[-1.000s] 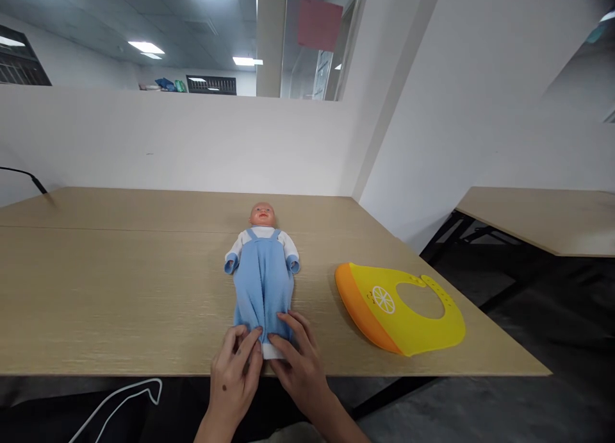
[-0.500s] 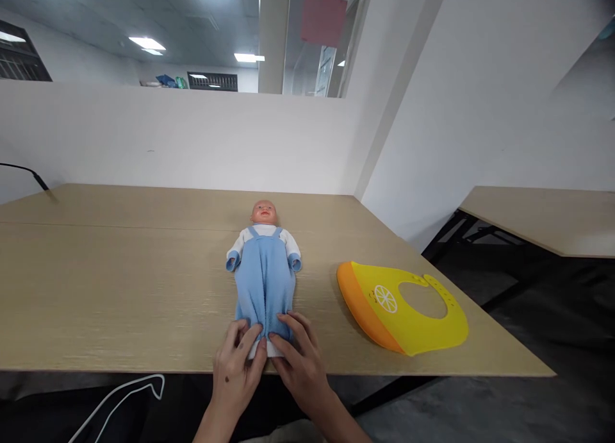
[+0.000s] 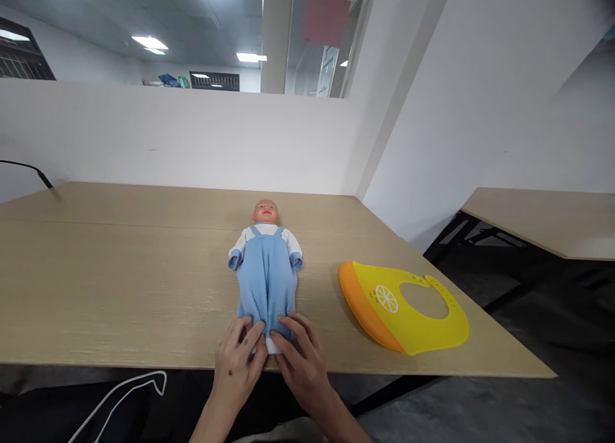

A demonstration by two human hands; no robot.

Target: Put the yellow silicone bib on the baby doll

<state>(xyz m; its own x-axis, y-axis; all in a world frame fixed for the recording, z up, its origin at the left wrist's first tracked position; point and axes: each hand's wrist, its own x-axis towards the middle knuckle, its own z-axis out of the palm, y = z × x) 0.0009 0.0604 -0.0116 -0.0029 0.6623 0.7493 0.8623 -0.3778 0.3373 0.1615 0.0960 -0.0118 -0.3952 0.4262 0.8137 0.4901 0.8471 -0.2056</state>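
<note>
- A pale wood tabletop (image 3: 120, 289) runs along a white partition wall (image 3: 182, 135) in an office lit by ceiling panels; a second table (image 3: 548, 222) stands apart to the right.
- A baby doll (image 3: 266, 270) in blue overalls lies face up near the tabletop's front edge, head pointing away from the person.
- The left hand (image 3: 237, 366) and right hand (image 3: 300, 363) rest side by side on the doll's feet, each grip loosely curled with fingertips pressing the trouser cuffs.
- A yellow and orange bib (image 3: 403, 305) lies flat to the right, apart from the doll.
</note>
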